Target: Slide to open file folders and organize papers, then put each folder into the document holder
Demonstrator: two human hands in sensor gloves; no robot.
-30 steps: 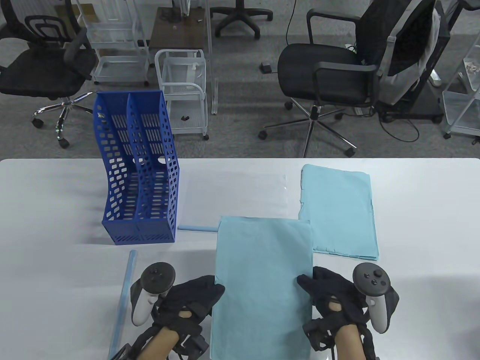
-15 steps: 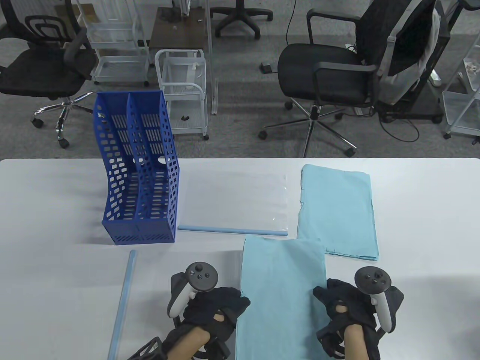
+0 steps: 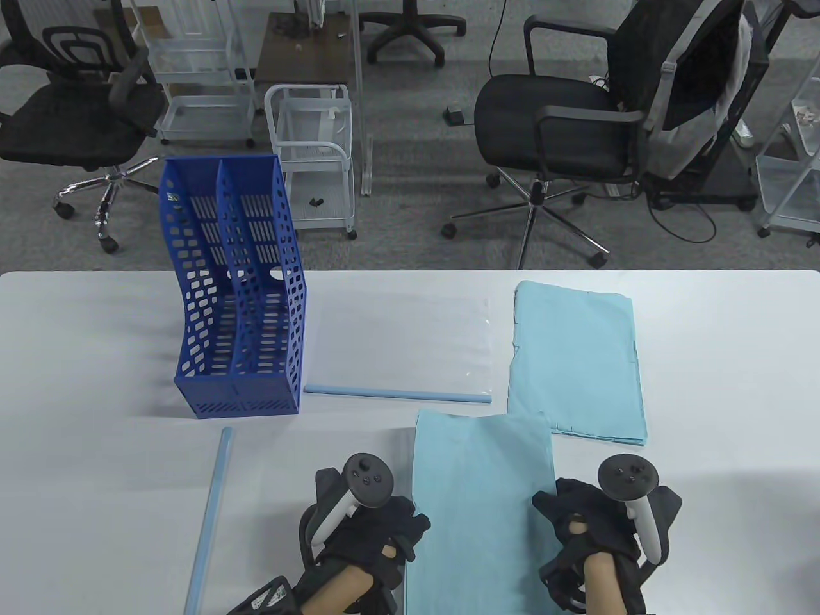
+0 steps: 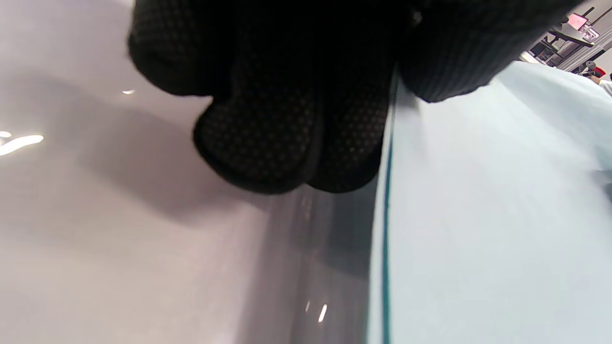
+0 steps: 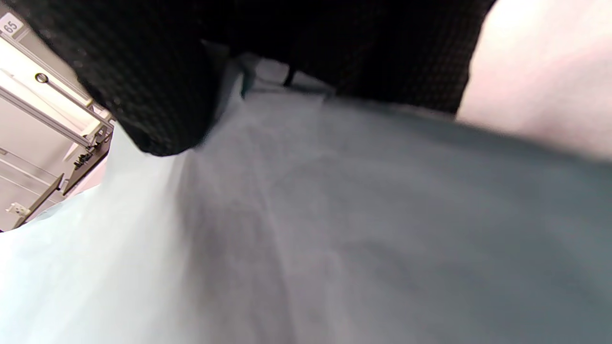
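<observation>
A light blue paper stack (image 3: 480, 512) lies at the table's near edge between my hands. My left hand (image 3: 400, 528) pinches its left edge; the left wrist view shows the gloved fingers (image 4: 267, 143) curled at the paper's edge (image 4: 478, 215). My right hand (image 3: 552, 512) pinches the right edge, its fingers (image 5: 143, 95) lying on the sheet (image 5: 334, 239). A clear folder (image 3: 397, 339) with a pale blue slide bar (image 3: 397, 393) lies beside the blue document holder (image 3: 237, 301). A second paper stack (image 3: 576, 359) lies at the right.
A loose pale blue slide bar (image 3: 208, 519) lies on the white table (image 3: 90, 359) left of my left hand. A faint clear sheet edge (image 4: 287, 248) shows beside the held papers. Office chairs and wire carts stand beyond the table's far edge.
The held papers slid toward me and to the right, uncovering the clear folder's slide bar. My left hand moved right with them; in the last half second little shifted.
</observation>
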